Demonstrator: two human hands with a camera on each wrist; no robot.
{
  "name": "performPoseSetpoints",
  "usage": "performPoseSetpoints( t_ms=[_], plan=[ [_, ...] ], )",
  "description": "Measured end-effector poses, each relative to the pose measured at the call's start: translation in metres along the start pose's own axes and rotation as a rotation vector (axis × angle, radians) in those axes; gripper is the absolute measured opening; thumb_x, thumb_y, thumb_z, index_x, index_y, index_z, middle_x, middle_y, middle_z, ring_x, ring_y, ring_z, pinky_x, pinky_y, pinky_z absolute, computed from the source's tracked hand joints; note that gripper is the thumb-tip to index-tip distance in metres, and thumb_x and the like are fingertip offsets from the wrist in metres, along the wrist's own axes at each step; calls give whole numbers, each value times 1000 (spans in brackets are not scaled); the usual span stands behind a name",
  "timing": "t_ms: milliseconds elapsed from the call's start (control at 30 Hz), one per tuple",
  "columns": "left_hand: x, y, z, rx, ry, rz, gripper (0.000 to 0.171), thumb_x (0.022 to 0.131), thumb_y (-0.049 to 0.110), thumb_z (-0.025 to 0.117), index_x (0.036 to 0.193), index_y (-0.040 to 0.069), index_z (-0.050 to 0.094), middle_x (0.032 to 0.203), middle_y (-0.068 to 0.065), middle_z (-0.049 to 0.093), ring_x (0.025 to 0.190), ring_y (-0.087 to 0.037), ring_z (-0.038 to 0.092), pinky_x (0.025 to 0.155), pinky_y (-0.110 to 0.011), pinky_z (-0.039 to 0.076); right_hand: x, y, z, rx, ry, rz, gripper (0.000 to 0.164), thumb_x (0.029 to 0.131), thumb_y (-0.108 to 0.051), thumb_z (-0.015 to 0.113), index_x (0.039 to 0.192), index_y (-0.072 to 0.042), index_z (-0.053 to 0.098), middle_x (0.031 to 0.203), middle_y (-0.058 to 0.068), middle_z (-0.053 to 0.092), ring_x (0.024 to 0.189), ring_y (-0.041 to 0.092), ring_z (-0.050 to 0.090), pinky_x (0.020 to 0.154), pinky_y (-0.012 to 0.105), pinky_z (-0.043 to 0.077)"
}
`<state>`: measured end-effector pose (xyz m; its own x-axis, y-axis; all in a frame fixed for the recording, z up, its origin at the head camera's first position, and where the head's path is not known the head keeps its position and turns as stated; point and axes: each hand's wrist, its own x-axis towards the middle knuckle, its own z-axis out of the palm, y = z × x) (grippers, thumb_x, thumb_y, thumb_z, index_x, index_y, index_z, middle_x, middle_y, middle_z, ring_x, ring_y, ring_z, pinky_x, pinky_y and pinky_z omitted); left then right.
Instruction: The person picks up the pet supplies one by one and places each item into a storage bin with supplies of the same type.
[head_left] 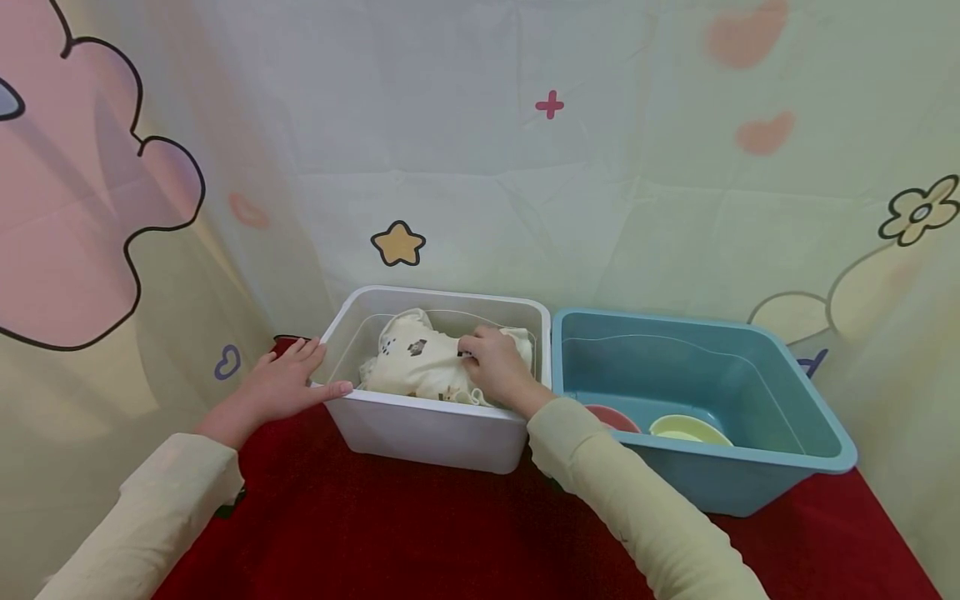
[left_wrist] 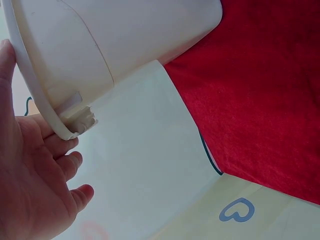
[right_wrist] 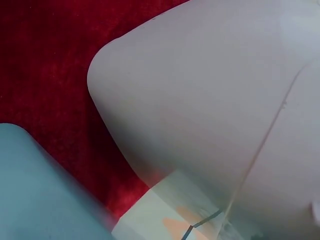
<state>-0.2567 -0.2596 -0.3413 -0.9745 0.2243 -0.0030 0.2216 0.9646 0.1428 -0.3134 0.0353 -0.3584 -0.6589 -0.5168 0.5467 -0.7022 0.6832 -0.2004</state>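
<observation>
A white plastic bin (head_left: 442, 429) stands in the middle of the head view. Inside it lies a bunched cream cloth (head_left: 420, 358) with small dark and brown prints; its exact kind is unclear. My right hand (head_left: 495, 362) reaches over the front rim and pinches the cloth near its right part, the fingertips partly hidden. At the bin's left front corner my left hand (head_left: 288, 383) rests on the rim, fingers spread and thumb stretched along the front edge. The left wrist view shows that palm (left_wrist: 35, 175) against the rim. The right wrist view shows the bin's wall (right_wrist: 190, 90) instead of the hand.
A blue bin (head_left: 712, 475) stands close against the white one on the right. It holds a red dish (head_left: 611, 417) and a pale yellow-green dish (head_left: 690, 429). Red cloth (head_left: 405, 525) covers the table. Behind hangs a printed pale curtain (head_left: 465, 208).
</observation>
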Motion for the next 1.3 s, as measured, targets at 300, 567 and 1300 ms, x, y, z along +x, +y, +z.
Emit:
performPoseSetpoints(
  t_ms=[300,567,1300],
  plan=[
    [1,-1,1,-10,-6,-5,92,80,66,39,136,-4,25,141,-27,22,130,-45,16,99,-65,10,-1,-3,3,-17,-29,23,8,77,-3,58,77,-9,64,73,6,55,68,23,53,61,35,41],
    [1,-1,0,-19,-7,-7,92,79,67,39,136,-4,26,141,-27,22,130,-45,16,98,-65,10,-1,-3,3,-29,-72,56,8,78,-6,59,80,-10,64,76,6,57,72,23,54,64,36,42],
    [1,-1,0,-15,-1,-4,92,79,66,39,136,-4,26,141,-28,23,130,-45,17,98,-65,11,2,-4,3,-113,-277,190,12,81,-13,59,87,-16,69,89,2,63,84,23,55,78,43,43]
  ],
)
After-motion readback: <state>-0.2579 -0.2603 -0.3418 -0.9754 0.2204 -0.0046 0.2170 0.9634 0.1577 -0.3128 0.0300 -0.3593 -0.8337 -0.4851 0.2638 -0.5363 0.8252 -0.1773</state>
